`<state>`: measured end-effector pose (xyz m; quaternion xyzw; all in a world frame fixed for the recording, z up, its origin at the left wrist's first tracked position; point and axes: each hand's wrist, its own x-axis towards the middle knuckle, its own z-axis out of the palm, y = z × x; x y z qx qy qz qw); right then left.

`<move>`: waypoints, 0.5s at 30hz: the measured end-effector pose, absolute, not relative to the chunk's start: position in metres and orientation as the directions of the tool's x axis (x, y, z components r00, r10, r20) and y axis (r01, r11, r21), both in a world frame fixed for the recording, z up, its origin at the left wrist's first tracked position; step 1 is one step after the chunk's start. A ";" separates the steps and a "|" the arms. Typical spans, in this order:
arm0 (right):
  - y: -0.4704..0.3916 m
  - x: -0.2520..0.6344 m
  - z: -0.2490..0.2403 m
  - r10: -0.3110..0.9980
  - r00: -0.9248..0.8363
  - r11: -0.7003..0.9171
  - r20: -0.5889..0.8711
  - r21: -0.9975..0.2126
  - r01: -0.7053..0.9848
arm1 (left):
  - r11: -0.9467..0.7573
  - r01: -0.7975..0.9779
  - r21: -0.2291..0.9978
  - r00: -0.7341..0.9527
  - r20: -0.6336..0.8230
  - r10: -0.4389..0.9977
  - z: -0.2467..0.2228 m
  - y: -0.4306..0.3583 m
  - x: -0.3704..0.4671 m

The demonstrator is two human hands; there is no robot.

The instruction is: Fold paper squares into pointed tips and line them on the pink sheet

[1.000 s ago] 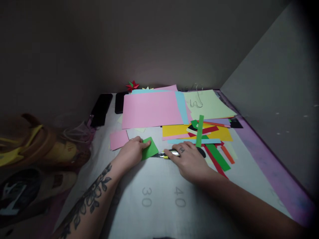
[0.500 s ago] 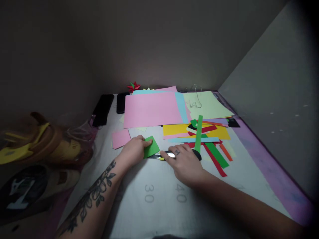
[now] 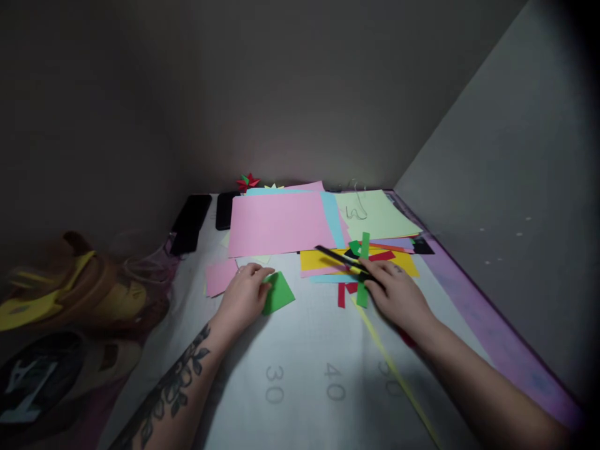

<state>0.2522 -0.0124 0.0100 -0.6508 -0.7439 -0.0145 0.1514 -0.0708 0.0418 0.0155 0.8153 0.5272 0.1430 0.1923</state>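
My left hand [image 3: 246,294] has its fingers curled, with the thumb and index finger at the left edge of a green paper square [image 3: 281,295] on the white mat. My right hand [image 3: 398,294] is closed around a black craft knife [image 3: 335,255], whose long body points up and left over the yellow sheet [image 3: 313,259]. Beside this hand lie a green paper strip [image 3: 363,297] and a short red strip [image 3: 341,295]. A thin pale-yellow strip [image 3: 394,369] runs from near the knuckles toward the bottom edge.
Large pink sheets [image 3: 276,225] and pale-green sheets [image 3: 375,215] lie at the back. Small pink papers [image 3: 220,278] sit left of my left hand. Two black phones [image 3: 192,215] and a folded red paper star [image 3: 247,182] are behind. A brown-and-yellow container [image 3: 103,287] stands left.
My right hand has moved right and away from the green square, lifting the knife toward the scraps. A thin yellow strip now shows on the mat. The left hand stays at the square.
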 end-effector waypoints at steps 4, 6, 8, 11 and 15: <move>0.019 0.280 0.003 0.978 -0.016 0.013 0.210 0.014 1.000 | -0.274 0.891 0.363 0.316 -0.060 0.947 0.022 0.038 -0.061; 0.026 0.281 0.001 0.980 0.004 -0.016 0.197 0.061 0.998 | -0.210 0.894 0.395 0.279 -0.126 0.952 0.023 0.039 -0.062; 0.028 0.275 0.002 0.976 0.007 -0.018 0.217 0.051 0.999 | -0.180 0.888 0.424 0.275 -0.176 0.945 0.024 0.042 -0.067; 0.024 0.250 0.011 0.957 -0.063 0.099 0.284 -0.112 0.989 | -0.163 0.833 0.529 0.289 -0.165 0.943 0.024 0.044 -0.073; 0.017 0.200 0.024 0.944 -0.192 0.321 0.267 -0.619 0.717 | 0.059 0.388 0.920 0.207 -0.149 0.967 0.022 0.037 -0.066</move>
